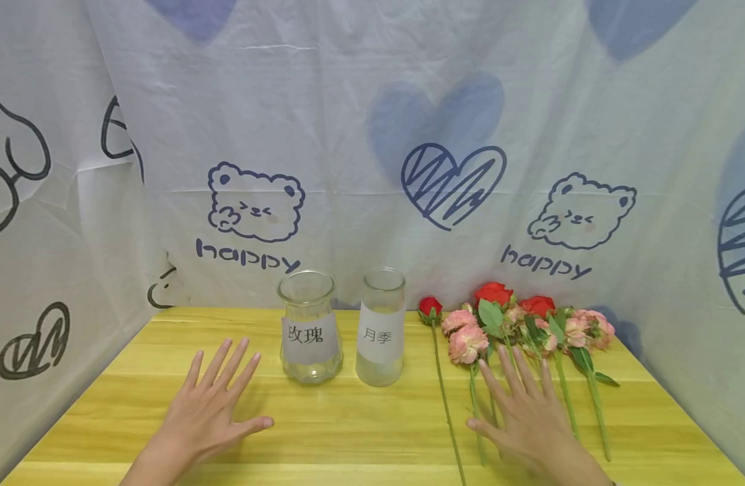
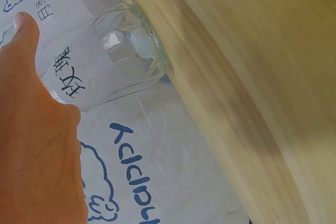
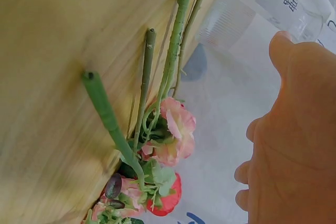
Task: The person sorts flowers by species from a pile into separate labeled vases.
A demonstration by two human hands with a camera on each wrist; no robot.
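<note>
A: Left hand [image 1: 205,412]?
B: Fingers straight, fanned well apart, thumb out to the side. Holds nothing. Raised over the wooden table [image 1: 324,432], nearest the flared glass vase [image 1: 310,337] marked 玫瑰.

A: Right hand [image 1: 527,425]?
B: Likewise empty. Fingers extended with gaps between, thumb spread toward the left. Head view sets it across some stems; right wrist view shows a gap, hand clear of them.

A: The flowers?
B: Pink and red blooms [image 1: 538,306] lie heaped at table's right, stems toward the person. One red rose [image 1: 431,308] lies apart, between heap and straight glass vase [image 1: 380,331] marked 月季.
</note>
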